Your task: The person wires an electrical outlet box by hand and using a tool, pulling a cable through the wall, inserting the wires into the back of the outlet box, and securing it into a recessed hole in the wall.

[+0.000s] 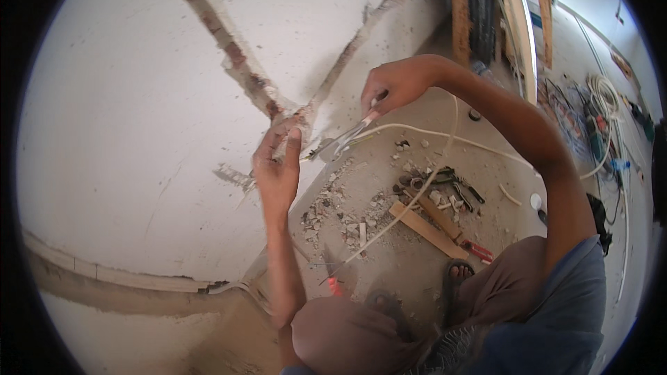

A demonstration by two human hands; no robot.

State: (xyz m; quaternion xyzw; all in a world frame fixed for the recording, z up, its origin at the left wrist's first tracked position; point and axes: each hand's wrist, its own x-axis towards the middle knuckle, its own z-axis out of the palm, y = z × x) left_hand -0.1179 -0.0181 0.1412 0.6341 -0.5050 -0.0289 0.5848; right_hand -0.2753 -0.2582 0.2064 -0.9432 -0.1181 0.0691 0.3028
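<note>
Left hand (276,167) presses flat, fingers together, on the chased white plaster wall (132,97); right hand (396,87) pinches a trowel (340,142) at the groove (292,114), above the rubble-strewn concrete floor (389,250).

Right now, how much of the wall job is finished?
Done: grooves chiselled into the white plaster wall, with rubble on the floor. In hand: the left hand presses at the groove junction while the right hand works a metal tool there. Left: the grooves remain open, unpatched.
</note>
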